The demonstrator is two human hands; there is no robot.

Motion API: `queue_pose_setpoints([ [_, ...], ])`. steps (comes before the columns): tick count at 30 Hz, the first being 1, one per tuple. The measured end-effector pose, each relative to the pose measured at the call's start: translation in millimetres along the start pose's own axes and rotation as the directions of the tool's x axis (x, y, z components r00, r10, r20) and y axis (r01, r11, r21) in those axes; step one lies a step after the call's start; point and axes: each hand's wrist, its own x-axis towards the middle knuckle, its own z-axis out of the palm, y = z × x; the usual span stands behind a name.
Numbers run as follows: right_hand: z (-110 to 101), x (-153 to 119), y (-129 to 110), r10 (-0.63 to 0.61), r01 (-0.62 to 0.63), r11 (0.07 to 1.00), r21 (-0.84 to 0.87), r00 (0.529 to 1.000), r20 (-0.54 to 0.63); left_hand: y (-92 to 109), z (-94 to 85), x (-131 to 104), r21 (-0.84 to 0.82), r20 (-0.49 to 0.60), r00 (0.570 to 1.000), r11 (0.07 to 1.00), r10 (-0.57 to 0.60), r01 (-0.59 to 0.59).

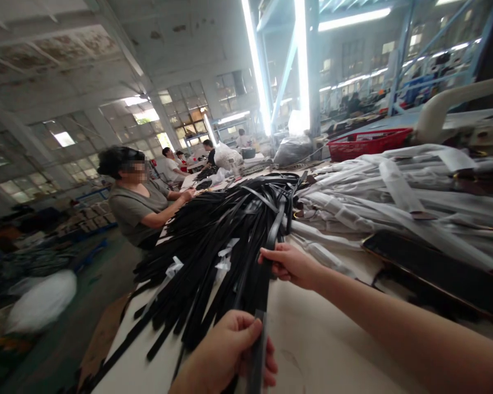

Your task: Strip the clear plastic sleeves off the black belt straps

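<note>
Left hand [236, 345] has thumb and fingers closed around the near part of a black strap [263, 290]; right hand [292, 264] pinches the same strap farther along, above the pale table [316, 328]. Heap of black straps [213, 235] lies just left, white-wrapped straps [353, 197] to the right, red plastic basket [345, 149] behind those. Co-worker in grey top [125, 216] is at the far left edge.
</note>
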Motion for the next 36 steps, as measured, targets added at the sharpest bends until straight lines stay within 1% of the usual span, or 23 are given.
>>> queue_pose_setpoints([
  [3, 0, -1, -3, -0.037, 0.037, 0.999, 0.011, 0.999, -0.008, 5, 2.8, 0, -0.007, -0.043, 0.999, 1.000, 0.024, -0.025],
  [6, 7, -5, 1, -0.068, 0.069, 0.997, -0.038, 0.997, 0.021, 8, 4.2, 1, -0.034, -0.100, 0.994, 0.998, 0.044, -0.048],
  [8, 17, -9, 6, -0.072, 0.079, 0.992, -0.102, 0.995, 0.069, 8, 3.8, 2, -0.053, -0.142, 0.988, 0.997, 0.053, -0.061],
  [10, 27, -15, 13, -0.050, 0.074, 0.982, -0.175, 0.989, 0.138, 8, 2.7, 3, -0.070, -0.170, 0.983, 0.994, 0.067, -0.080],
  [13, 38, -20, 21, 0.004, 0.052, 0.967, -0.250, 0.975, 0.221, 8, 0.5, 3, -0.073, -0.161, 0.984, 0.994, 0.072, -0.085],
  [15, 39, -19, 22, 0.022, 0.018, 0.979, -0.202, 0.981, 0.194, 7, -0.8, 3, -0.063, -0.149, 0.986, 0.995, 0.072, -0.083],
  [17, 36, -15, 19, 0.066, -0.062, 0.997, -0.047, 0.994, 0.088, 6, -1.5, 2, -0.046, -0.135, 0.989, 0.997, 0.062, -0.069],
  [19, 32, -11, 16, 0.145, -0.139, 0.982, 0.125, 0.989, -0.039, 6, -1.1, 2, -0.031, -0.128, 0.990, 0.998, 0.052, -0.056],
  [20, 30, -9, 14, 0.173, -0.157, 0.973, 0.171, 0.982, -0.078, 6, -0.6, 2, -0.031, -0.129, 0.990, 0.998, 0.052, -0.056],
  [21, 29, -8, 13, 0.173, -0.153, 0.972, 0.179, 0.980, -0.102, 6, 0.1, 2, -0.039, -0.132, 0.990, 0.997, 0.056, -0.061],
  [23, 30, -9, 12, 0.107, -0.095, 0.988, 0.125, 0.990, -0.094, 6, 1.8, 2, -0.068, -0.150, 0.986, 0.994, 0.071, -0.082],
  [25, 33, -13, 13, 0.033, -0.030, 0.997, 0.069, 0.999, -0.039, 7, 3.1, 3, -0.100, -0.156, 0.985, 0.991, 0.073, -0.089],
  [27, 38, -18, 14, -0.013, 0.012, 0.999, 0.033, 1.000, 0.026, 8, 3.8, 3, -0.126, -0.159, 0.983, 0.986, 0.087, -0.108],
  [29, 43, -23, 16, -0.036, 0.038, 0.999, -0.013, 0.993, 0.110, 8, 3.7, 3, -0.142, -0.164, 0.981, 0.982, 0.102, -0.125],
  [31, 46, -25, 18, -0.030, 0.043, 0.996, -0.073, 0.983, 0.180, 7, 3.3, 3, -0.147, -0.171, 0.979, 0.980, 0.107, -0.133],
  [32, 46, -25, 18, -0.016, 0.035, 0.995, -0.089, 0.980, 0.198, 7, 3.1, 4, -0.150, -0.174, 0.979, 0.980, 0.105, -0.131],
  [34, 43, -22, 18, 0.018, -0.011, 0.999, -0.045, 0.984, 0.176, 7, 2.6, 3, -0.154, -0.188, 0.976, 0.978, 0.109, -0.139],
  [36, 37, -17, 17, 0.028, -0.036, 0.996, 0.078, 0.995, 0.095, 6, 2.3, 3, -0.149, -0.199, 0.972, 0.977, 0.122, -0.154],
])
